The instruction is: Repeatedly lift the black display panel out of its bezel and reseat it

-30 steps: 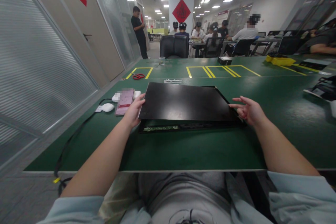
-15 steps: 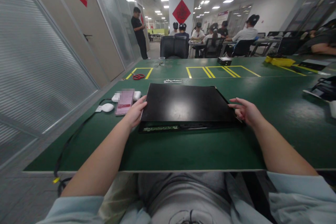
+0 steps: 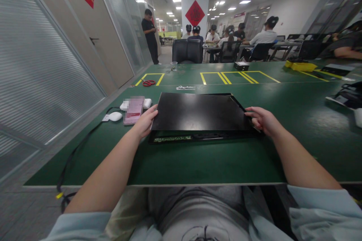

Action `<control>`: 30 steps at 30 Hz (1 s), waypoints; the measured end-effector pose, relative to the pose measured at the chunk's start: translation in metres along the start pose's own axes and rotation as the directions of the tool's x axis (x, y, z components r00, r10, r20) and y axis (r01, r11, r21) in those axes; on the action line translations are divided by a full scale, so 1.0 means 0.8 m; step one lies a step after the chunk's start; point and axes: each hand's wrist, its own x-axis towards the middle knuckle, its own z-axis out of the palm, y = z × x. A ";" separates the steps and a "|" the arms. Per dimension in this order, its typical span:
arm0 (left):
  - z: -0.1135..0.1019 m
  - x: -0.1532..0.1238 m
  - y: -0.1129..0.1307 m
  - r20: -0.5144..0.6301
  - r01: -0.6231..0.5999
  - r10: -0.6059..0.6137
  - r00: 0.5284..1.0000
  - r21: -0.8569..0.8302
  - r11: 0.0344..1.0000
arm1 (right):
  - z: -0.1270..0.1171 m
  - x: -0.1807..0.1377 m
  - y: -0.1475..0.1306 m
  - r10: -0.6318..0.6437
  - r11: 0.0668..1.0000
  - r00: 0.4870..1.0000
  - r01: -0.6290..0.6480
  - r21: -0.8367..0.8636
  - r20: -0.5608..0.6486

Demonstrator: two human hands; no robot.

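A flat black display panel (image 3: 198, 112) lies over a thin black frame (image 3: 217, 136), its near edge raised above it. A strip of green circuit board (image 3: 172, 139) shows in the gap below that edge. My left hand (image 3: 146, 121) is closed on the panel's left edge, thumb on top and the other fingers mostly hidden. At the right edge, my right hand (image 3: 263, 121) is closed with bent fingers, the fingertips against the panel's side. The frame's right rim and far right corner show beyond the panel.
Left of the panel lie a phone (image 3: 134, 110), a white oval piece (image 3: 115, 116) and a black cable (image 3: 82, 145). Farther back are red-handled scissors (image 3: 148, 83), a silver caliper-like tool (image 3: 185, 88), a clear cup (image 3: 174, 66) and a yellow tray (image 3: 300, 65). Several people sit beyond the green table (image 3: 209, 165).
The panel's far edge has come down slightly and toward me, showing more of the frame behind it. My right fingertips have shifted a little left. My left hand stays at its edge.
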 end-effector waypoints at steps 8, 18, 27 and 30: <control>0.014 -0.009 0.007 -0.072 0.020 -0.019 0.997 0.008 1.000 | 0.001 0.003 0.004 -0.021 1.000 1.000 0.021 -0.011 -0.022; 0.020 -0.015 0.012 -0.091 0.031 -0.034 0.995 -0.035 0.999 | 0.000 0.005 0.006 -0.053 0.997 0.998 0.051 -0.053 -0.028; 0.013 -0.013 0.013 0.048 0.031 -0.026 0.999 -0.099 0.995 | 0.001 0.003 0.006 -0.064 0.996 0.997 0.062 -0.069 -0.035; 0.008 -0.011 0.011 0.077 0.015 -0.009 0.997 -0.084 0.996 | 0.001 0.004 0.007 -0.061 0.996 0.998 0.058 -0.071 -0.036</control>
